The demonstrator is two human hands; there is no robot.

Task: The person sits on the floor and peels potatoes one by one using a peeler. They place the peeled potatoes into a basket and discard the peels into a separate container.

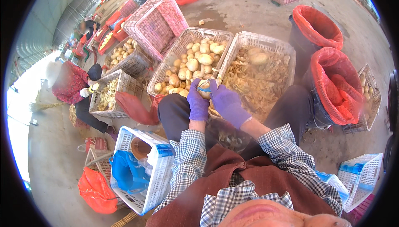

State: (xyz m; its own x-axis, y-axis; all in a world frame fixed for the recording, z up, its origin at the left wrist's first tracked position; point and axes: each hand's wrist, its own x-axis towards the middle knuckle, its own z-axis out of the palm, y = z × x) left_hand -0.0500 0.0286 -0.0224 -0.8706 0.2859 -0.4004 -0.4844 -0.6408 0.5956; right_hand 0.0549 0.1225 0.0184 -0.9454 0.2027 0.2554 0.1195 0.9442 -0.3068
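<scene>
Both hands wear purple knit gloves and meet over the near edge between two plastic crates. My left hand [199, 102] grips a potato [204, 89] from its left side. My right hand [229, 104] is at the potato's right side, its fingers closed on a small tool with a blue part that lies across the potato; its exact kind is unclear. Just beyond is a crate [229, 34] heaped with potatoes [193, 65]. To its right, another crate [293, 49] holds peelings [249, 77] and a large potato [259, 58].
Two buckets lined with red mesh [318, 27] [335, 86] stand at the right. A white basket [141, 208] with a blue bag [127, 172] sits at the lower left. A tilted pink crate [149, 24] rises behind. A person in a red patterned top [70, 82] works at the left.
</scene>
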